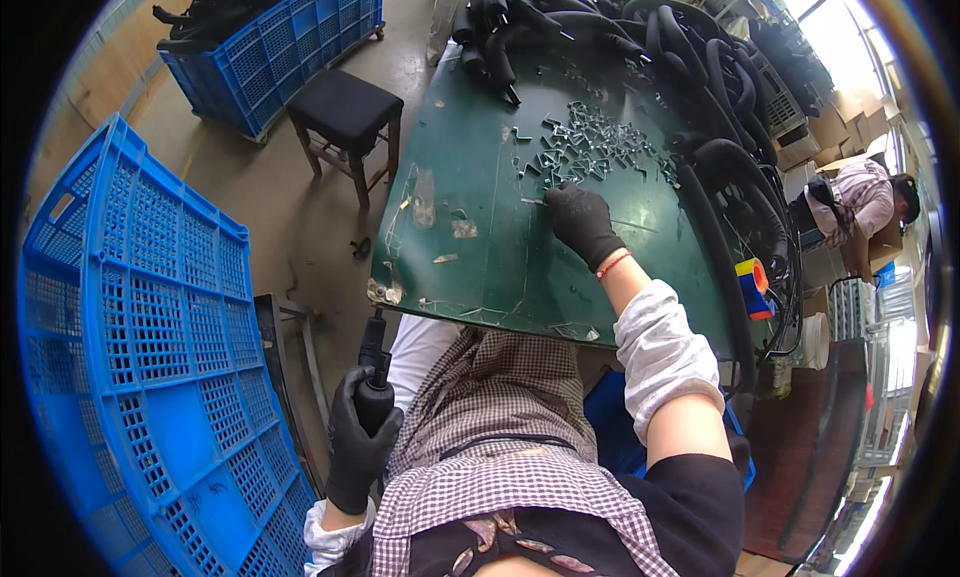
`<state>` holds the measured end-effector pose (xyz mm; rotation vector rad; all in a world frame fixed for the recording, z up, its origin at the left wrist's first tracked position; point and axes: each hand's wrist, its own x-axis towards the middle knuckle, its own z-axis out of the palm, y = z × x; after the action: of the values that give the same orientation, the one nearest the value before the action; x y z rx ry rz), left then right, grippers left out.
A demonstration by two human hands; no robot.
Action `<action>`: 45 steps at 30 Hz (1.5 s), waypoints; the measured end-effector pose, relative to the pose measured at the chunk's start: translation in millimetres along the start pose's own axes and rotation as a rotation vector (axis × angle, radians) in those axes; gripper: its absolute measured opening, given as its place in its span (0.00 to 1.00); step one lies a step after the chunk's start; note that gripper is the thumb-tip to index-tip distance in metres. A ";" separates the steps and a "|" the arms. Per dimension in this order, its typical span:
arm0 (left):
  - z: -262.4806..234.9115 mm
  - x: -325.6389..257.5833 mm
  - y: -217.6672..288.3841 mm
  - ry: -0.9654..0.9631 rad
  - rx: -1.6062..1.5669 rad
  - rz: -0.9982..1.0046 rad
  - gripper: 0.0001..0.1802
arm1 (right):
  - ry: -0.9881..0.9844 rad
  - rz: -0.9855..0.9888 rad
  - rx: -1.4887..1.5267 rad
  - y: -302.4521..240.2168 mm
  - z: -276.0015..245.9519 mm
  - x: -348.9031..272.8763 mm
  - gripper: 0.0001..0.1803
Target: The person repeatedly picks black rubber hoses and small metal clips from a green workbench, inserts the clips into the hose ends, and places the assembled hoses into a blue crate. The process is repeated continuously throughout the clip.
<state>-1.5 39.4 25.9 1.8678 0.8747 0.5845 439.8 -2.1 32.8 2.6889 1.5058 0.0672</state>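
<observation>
My right hand [582,225], in a black glove, reaches over the green tabletop [465,267] to the near edge of a pile of small bent metal pieces [590,142]. Its fingers are drawn together at the pile; whatever lies between the fingertips is too small or hidden to make out. Low on the left, beside the table's front corner, my left hand [358,437], also gloved in black, wraps round a black tubular piece with a thick rounded lower body and a narrower neck [374,362]. That piece stands roughly upright, its tip near the table corner.
Black foam-like tubes [690,67] are heaped along the table's far and right edges. A tape roll [752,277] sits at the right. Blue crates [150,337] stand at the left, with a black-topped stool [345,112] beyond. Another person [850,207] bends over boxes at the far right.
</observation>
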 end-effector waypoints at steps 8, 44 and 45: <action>-1.5 3.2 13.0 -0.013 0.087 0.277 0.24 | -0.013 -0.084 0.725 -48.0 -45.5 -37.4 0.08; 37.5 -13.4 -4.4 -0.006 -0.146 0.053 0.30 | -1.022 0.118 1.097 -180.0 -79.8 -137.0 0.16; 34.1 -12.6 -6.5 0.037 -0.046 0.189 0.32 | -0.987 0.122 1.100 -178.3 -80.1 -134.3 0.16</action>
<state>12.7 12.4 5.1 1.9155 0.7070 0.7511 212.7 -21.2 98.5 2.5075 1.1160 -2.2323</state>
